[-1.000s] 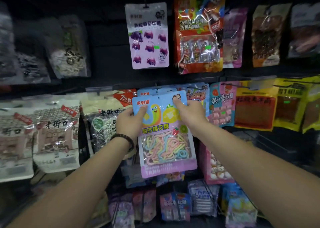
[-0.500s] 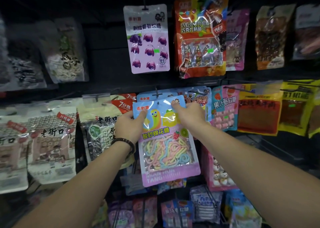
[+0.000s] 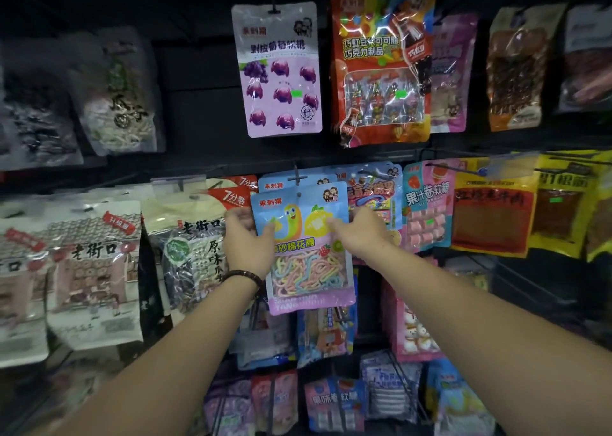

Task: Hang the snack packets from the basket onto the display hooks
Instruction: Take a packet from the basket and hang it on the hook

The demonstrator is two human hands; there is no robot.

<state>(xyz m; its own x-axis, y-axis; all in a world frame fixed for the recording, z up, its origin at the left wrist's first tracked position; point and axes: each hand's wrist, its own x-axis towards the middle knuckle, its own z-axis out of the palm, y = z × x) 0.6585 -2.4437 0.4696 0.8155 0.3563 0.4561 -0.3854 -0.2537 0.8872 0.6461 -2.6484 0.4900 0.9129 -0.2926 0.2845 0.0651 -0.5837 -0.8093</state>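
Note:
A blue and pink candy packet [image 3: 306, 271] with pastel strings hangs upright in front of the middle row. Its top hole sits at the black display hook [image 3: 297, 179], in front of a matching packet [image 3: 281, 184]. My left hand [image 3: 246, 237] holds the packet's left edge, thumb on the front and fingers behind. My right hand [image 3: 361, 233] holds the right edge the same way. The basket is not in view.
Packets crowd the dark rack all round: a purple grape candy packet [image 3: 281, 71] and a red chocolate packet [image 3: 381, 68] above, seed bags [image 3: 96, 270] to the left, a pink roll candy packet [image 3: 427, 203] to the right, more packets below.
The packet has risen so that its top hole meets the hook. Both hands now grip lower on its sides instead of at the top corners.

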